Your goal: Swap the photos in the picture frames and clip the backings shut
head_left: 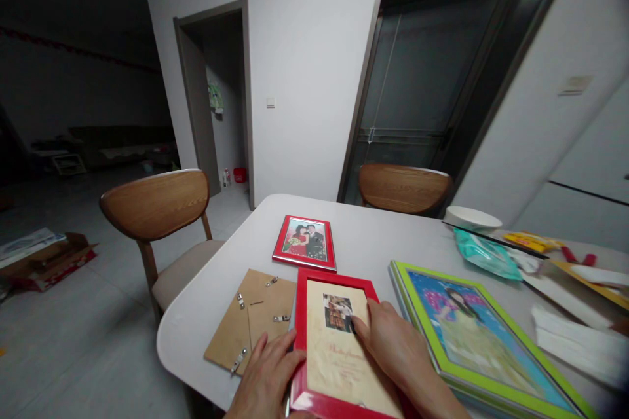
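Note:
A red picture frame (301,314) is before me at the table's near edge, a cream insert sheet (339,366) with a small printed photo showing inside it. My left hand (270,373) grips the frame's left side. On the other side, my right hand (398,350) holds the right edge, its thumb on the sheet near the small photo; some of its fingers are hidden. To the left lies a brown backing board (263,304) with several metal clips. Farther back is a smaller red frame (304,242) with a photo of a couple. Close by on the right is a large lime-green frame (472,334).
The white table (363,236) has a rounded left corner. A white bowl (472,217), a teal packet (486,254) and white tissues (574,340) are at the right. Wooden chairs stand at the left (157,203) and far side (405,188).

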A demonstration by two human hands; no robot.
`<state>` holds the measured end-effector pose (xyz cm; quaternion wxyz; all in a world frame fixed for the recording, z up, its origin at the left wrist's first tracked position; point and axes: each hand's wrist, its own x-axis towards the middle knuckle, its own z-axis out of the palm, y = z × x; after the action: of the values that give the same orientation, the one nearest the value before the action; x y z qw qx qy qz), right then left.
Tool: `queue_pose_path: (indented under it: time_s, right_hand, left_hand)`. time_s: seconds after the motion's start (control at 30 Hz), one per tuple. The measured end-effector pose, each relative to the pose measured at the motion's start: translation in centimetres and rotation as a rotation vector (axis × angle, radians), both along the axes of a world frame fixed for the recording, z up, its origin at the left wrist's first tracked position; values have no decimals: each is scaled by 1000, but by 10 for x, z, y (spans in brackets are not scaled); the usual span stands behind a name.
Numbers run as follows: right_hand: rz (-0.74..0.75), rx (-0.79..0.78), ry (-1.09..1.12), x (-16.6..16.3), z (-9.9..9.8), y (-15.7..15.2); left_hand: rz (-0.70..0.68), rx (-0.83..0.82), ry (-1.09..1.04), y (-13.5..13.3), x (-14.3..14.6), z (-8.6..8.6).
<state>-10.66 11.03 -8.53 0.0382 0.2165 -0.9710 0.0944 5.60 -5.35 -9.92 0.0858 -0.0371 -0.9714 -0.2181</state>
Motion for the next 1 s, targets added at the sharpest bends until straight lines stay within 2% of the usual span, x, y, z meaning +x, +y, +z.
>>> queue_pose_path:
  time_s: [0.13, 0.2, 0.33, 0.47, 0.63, 0.73, 0.8, 0.9, 1.0]
  right_hand:
    - [-2, -21, 13, 1, -2, 4]
    - [45, -71, -19, 7, 2, 4]
    - [342, -232, -88, 44, 19, -15]
    - [550, -248, -113, 91, 25, -56]
    - [524, -242, -110, 111, 11, -91]
    - [500, -378, -230, 109, 8, -96]
    - [527, -514, -301, 110, 13, -95]
    - [592, -651, -319, 112, 32, -88]
    - [628, -689, -226, 110, 52, -70]
  left_hand:
    - [30, 18, -38, -11, 9, -1]
    - [122, 27, -45, -25, 17, 0]
    - [356, 27, -63, -55, 33, 3]
    - [418, 22, -92, -66, 41, 5]
    - [461, -24, -12, -66, 45, -4]
    - [454, -49, 108, -70, 45, -15]
    - [440, -64, 188, -72, 45, -19]
    - [428, -88, 286, -70, 45, -11]
    - [397, -101, 364, -58, 41, 10]
